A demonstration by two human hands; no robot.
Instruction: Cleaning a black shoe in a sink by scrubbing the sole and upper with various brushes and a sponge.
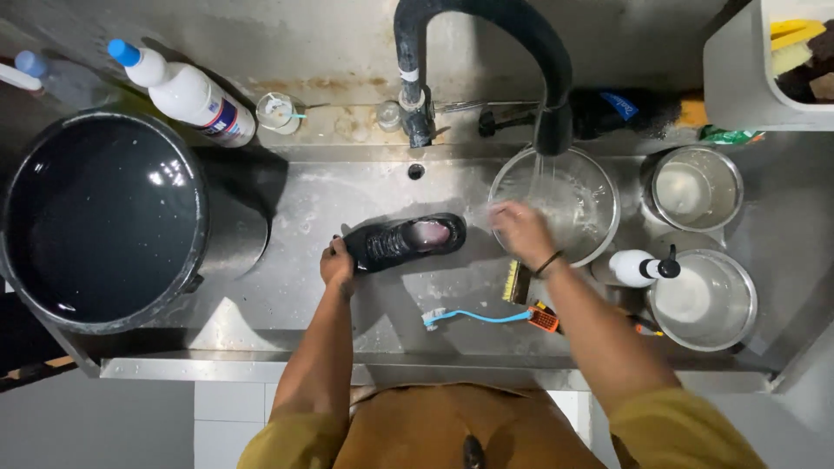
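Altogether one shoe (pixel 405 241), three steel bowls (pixel 556 201).

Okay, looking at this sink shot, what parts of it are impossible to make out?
Head view only:
- Right hand: motion-blurred at the steel bowl; whether it holds anything is unclear.
- Left hand: fingers partly hidden behind the black shoe.
- Scrub brush: partly covered by the right forearm.
- White bin: cut off by the right edge; its contents are only partly seen.
- Black bucket: dark water hides its inside.
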